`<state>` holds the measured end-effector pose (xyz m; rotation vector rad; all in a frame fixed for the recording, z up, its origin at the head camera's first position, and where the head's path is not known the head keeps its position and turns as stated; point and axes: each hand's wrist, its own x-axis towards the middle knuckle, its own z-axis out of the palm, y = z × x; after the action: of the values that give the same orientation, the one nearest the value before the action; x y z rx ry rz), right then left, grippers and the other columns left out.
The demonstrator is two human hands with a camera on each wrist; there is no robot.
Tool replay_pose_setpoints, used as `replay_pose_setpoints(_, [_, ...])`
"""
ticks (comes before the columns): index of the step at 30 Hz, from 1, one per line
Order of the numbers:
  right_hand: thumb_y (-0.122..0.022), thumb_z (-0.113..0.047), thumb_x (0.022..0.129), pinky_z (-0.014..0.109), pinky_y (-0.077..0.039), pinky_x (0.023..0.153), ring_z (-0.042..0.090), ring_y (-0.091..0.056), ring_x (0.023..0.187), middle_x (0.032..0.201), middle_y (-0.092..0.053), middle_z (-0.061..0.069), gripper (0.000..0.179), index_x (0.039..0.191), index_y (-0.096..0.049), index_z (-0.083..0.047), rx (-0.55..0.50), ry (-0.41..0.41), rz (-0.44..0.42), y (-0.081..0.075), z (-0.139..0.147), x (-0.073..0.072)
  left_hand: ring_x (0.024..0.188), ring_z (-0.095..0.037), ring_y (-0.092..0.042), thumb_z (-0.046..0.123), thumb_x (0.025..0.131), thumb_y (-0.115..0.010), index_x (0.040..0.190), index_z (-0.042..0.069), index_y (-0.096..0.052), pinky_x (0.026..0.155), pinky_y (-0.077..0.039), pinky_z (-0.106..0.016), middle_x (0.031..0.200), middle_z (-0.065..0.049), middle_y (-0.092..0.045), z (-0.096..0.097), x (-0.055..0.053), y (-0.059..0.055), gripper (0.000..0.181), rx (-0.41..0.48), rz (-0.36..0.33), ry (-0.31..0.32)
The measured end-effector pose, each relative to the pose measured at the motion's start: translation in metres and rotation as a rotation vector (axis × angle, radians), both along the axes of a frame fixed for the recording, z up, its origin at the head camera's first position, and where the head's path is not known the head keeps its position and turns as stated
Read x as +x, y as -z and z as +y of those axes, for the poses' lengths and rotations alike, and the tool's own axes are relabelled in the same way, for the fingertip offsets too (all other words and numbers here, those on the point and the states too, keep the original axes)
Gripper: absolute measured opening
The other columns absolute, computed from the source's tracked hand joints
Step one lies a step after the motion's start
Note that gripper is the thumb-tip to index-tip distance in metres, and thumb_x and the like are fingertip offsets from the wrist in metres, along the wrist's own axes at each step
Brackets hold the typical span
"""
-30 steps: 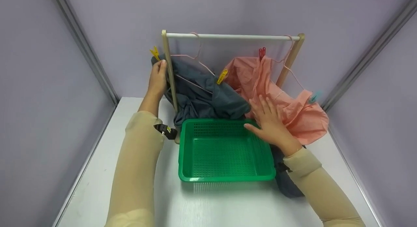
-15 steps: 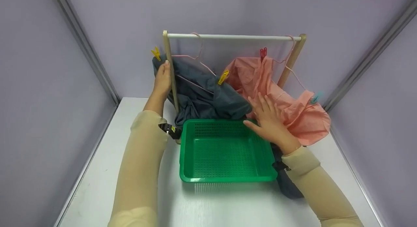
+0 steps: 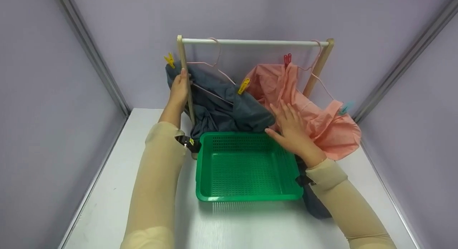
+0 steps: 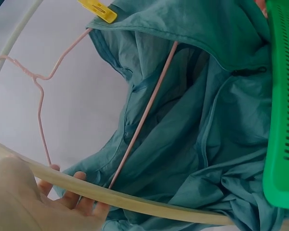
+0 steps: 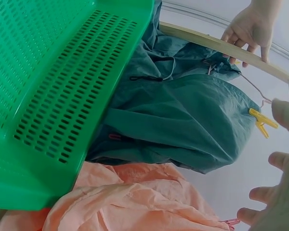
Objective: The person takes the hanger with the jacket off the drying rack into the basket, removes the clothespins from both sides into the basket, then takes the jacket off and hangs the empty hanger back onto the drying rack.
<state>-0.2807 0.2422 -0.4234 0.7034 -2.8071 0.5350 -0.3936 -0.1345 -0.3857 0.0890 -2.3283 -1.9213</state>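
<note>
My left hand (image 3: 179,89) is at the left wooden post (image 4: 135,202) of a small clothes rack, its fingers curled round behind it. A dark blue-green jacket (image 3: 214,98) hangs beside that post on a pink wire hanger (image 4: 41,77), with yellow clothespins (image 3: 244,86) at its shoulders. A pink garment (image 3: 275,81) hangs on the right from another hanger, with a red clothespin (image 3: 287,59) and a light-blue clothespin (image 3: 345,108). In front of the two garments my right hand (image 3: 293,134) is spread with straight fingers, holding nothing; whether it touches cloth I cannot tell.
A green plastic basket (image 3: 250,198) stands on the white table (image 3: 107,206) in front of the rack. Dark cloth (image 3: 316,206) lies right of the basket, partly under my right forearm. The white rail (image 3: 257,42) spans the rack's top. Grey walls (image 3: 53,116) close in the sides.
My left hand has moved slightly right and down, from the jacket's shoulder under the yellow clothespin to the wooden post. The right hand has shifted slightly left, still spread.
</note>
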Motion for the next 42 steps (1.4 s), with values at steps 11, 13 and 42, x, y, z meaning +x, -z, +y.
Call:
replay_pose_setpoints(11, [-0.053, -0.043, 0.103, 0.060, -0.013, 0.118, 0.038, -0.029, 0.144, 0.157, -0.032, 0.019, 0.067, 0.156, -0.031, -0.010, -0.261, 0.064, 0.026, -0.008, -0.023, -0.020, 0.134, -0.029, -0.046, 0.067, 0.100, -0.024, 0.148, 0.010, -0.045, 0.110, -0.036, -0.045, 0.146, -0.016, -0.051, -0.007, 0.004, 0.001, 0.078, 0.006, -0.021, 0.006])
replay_pose_setpoints(13, [-0.053, -0.042, 0.103, 0.058, -0.016, 0.118, 0.037, -0.029, 0.143, 0.156, -0.033, 0.018, 0.065, 0.155, -0.032, -0.010, -0.308, 0.081, 0.000, -0.009, -0.028, -0.023, 0.133, -0.028, -0.046, 0.067, 0.100, -0.023, 0.148, 0.011, -0.045, 0.110, -0.036, -0.045, 0.146, -0.015, -0.051, -0.007, 0.004, 0.000, 0.077, 0.004, -0.028, 0.002])
replay_pose_setpoints(42, [-0.054, -0.024, 0.105, 0.045, -0.045, 0.100, 0.028, -0.059, 0.112, 0.123, -0.064, 0.015, 0.032, 0.125, -0.064, -0.002, -0.511, 0.215, -0.109, -0.001, -0.061, -0.067, 0.140, -0.026, -0.041, 0.065, 0.102, -0.024, 0.150, 0.014, -0.045, 0.114, -0.032, -0.043, 0.151, -0.012, -0.047, 0.000, 0.004, -0.012, 0.073, 0.010, -0.091, 0.032])
